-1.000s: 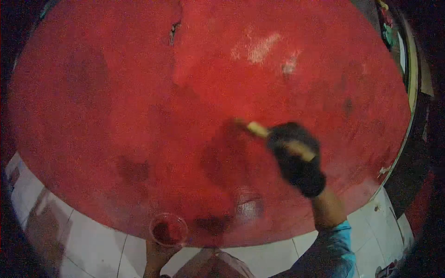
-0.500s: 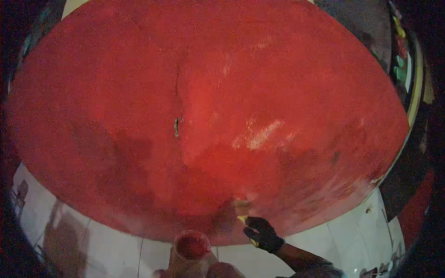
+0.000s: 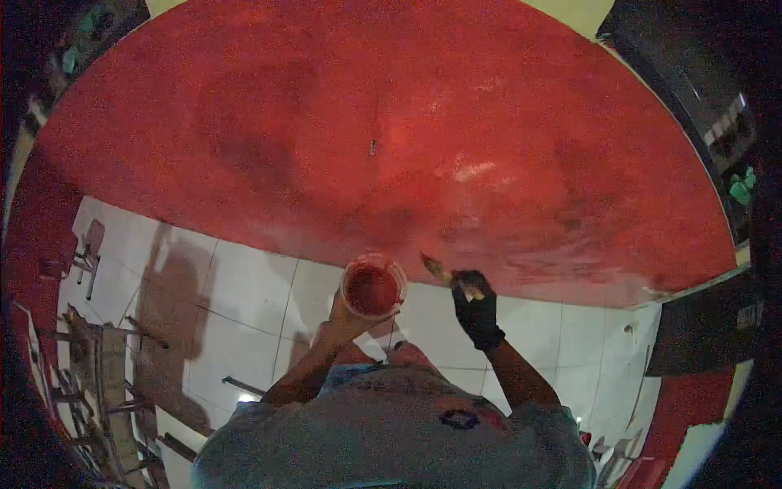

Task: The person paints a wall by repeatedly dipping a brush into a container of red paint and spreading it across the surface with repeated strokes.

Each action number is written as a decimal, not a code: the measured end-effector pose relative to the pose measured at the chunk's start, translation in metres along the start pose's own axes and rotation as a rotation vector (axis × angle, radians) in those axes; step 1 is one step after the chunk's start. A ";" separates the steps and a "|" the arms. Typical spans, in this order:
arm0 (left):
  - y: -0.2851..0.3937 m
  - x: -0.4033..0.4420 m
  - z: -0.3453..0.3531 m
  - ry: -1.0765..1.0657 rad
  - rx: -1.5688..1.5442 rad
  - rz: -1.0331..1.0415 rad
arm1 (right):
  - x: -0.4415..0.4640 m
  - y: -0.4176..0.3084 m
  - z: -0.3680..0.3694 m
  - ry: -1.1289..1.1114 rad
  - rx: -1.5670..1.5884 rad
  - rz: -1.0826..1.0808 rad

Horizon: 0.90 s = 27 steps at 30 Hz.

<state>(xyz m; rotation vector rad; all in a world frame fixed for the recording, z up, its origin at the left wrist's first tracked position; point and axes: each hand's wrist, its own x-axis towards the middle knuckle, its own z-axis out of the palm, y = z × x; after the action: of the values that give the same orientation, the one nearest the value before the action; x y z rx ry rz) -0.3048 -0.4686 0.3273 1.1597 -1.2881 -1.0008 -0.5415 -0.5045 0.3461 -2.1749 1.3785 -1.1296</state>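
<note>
My bare left hand (image 3: 350, 319) is wrapped round a round tub of red paint (image 3: 373, 287), held in front of my body. My right hand (image 3: 477, 308), in a dark glove, grips a paintbrush (image 3: 437, 269). Red paint coats the brush's bristles, which point up and left, towards the tub. Beyond both hands spreads a large red wall (image 3: 309, 106), with a pale streaky patch (image 3: 474, 171) and a small dark hole (image 3: 373, 147) in it. Whether the bristles touch the wall I cannot tell.
White tiled floor (image 3: 244, 285) meets the wall's lower edge. A wooden piece of furniture (image 3: 98, 383) stands at the left, with a small chair-like object (image 3: 90, 244) farther up. Dark panels (image 3: 709, 326) border the wall on the right.
My view has tilted down, bringing my torso and more floor into sight. The brush has come away from its earlier spot on the wall, nearer the paint tub.
</note>
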 end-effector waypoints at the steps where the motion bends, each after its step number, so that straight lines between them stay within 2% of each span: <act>1: 0.008 -0.001 -0.004 -0.014 -0.003 -0.007 | 0.006 -0.015 0.000 0.080 0.109 0.113; 4: 0.015 -0.007 -0.029 -0.008 -0.072 -0.078 | 0.014 -0.057 0.001 0.121 0.059 0.201; 5: 0.016 -0.005 -0.028 -0.059 -0.037 -0.031 | 0.009 -0.059 -0.001 0.209 0.167 0.286; 7: 0.005 -0.003 -0.051 -0.134 -0.014 -0.005 | 0.012 -0.092 0.005 0.248 0.050 0.255; 8: -0.005 -0.004 -0.067 -0.213 -0.052 -0.100 | 0.012 -0.110 0.011 0.262 -0.055 0.215; 9: -0.014 -0.004 -0.080 -0.291 -0.091 -0.195 | 0.013 -0.123 0.024 0.350 0.030 0.261; 10: -0.026 -0.004 -0.095 -0.317 -0.101 -0.201 | 0.010 -0.132 0.035 0.361 0.012 0.280; 11: -0.036 -0.003 -0.108 -0.343 -0.015 -0.133 | 0.005 -0.138 0.043 0.384 0.026 0.222; 12: -0.027 0.004 -0.088 -0.378 0.087 -0.068 | 0.003 -0.132 0.018 0.415 0.053 0.177; 13: 0.006 0.002 -0.090 -0.335 0.057 -0.010 | 0.001 -0.152 0.014 0.377 -0.057 0.203; 14: -0.001 0.003 -0.097 -0.378 0.037 -0.011 | -0.003 -0.158 0.027 0.430 -0.058 0.174; 16: 0.005 0.013 -0.100 -0.429 0.051 -0.023 | -0.007 -0.178 0.024 0.468 -0.012 0.184; 17: 0.015 0.012 -0.097 -0.402 0.037 0.174 | -0.011 -0.183 0.023 0.489 -0.027 0.194; 18: 0.026 0.008 -0.091 -0.422 0.036 0.180 | -0.015 -0.185 0.019 0.534 0.086 0.295; 19: 0.036 0.003 -0.085 -0.418 -0.281 -0.119 | -0.017 -0.186 0.016 0.574 0.206 0.389; 20: 0.040 -0.002 -0.084 -0.395 -0.596 -0.421 | -0.019 -0.190 0.015 0.583 0.204 0.388; 22: 0.035 -0.006 -0.079 -0.412 -0.513 -0.380 | -0.023 -0.195 0.009 0.656 0.435 0.470; 23: 0.031 -0.008 -0.076 -0.425 -0.431 -0.343 | -0.028 -0.190 0.007 0.661 0.436 0.465; 24: 0.027 -0.013 -0.068 -0.430 -0.429 -0.335 | -0.036 -0.179 0.000 0.613 0.235 0.393; 25: 0.028 -0.016 -0.064 -0.437 -0.289 -0.270 | -0.041 -0.175 -0.004 0.566 0.035 0.325; 26: 0.030 -0.007 -0.057 -0.451 -0.150 -0.209 | -0.035 -0.171 -0.008 0.583 0.032 0.335; 27: 0.033 -0.005 -0.049 -0.477 -0.148 -0.199 | -0.034 -0.168 -0.012 0.584 0.078 0.338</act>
<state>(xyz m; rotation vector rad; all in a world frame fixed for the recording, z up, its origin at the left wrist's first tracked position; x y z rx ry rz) -0.2585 -0.4546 0.3618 0.9803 -1.4527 -1.5611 -0.4560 -0.3929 0.4451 -1.5251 1.8044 -1.7135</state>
